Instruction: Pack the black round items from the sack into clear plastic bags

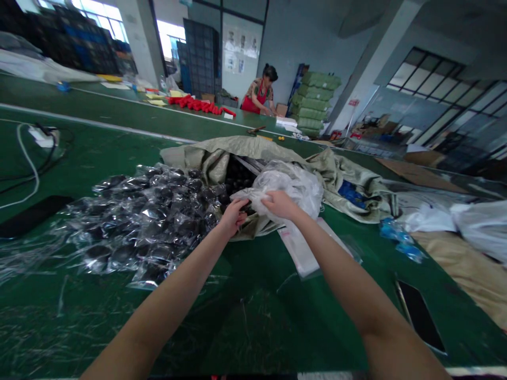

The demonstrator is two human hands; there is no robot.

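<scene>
My left hand (233,215) and my right hand (280,205) both reach to the mouth of a crumpled clear plastic bag (291,184) that lies in an open olive woven sack (222,155). Each hand pinches the bag's lower edge, fingers closed on the film. Dark round items show inside the sack behind the bag. To the left spreads a pile of small clear packets with black items (146,216) on the green table (245,316).
A flat stack of empty clear bags (303,248) lies under my right forearm. A phone (420,315) rests at right, a black flat item (31,214) and white cable (29,163) at left. Another person (260,95) works at a far table with red items (200,104).
</scene>
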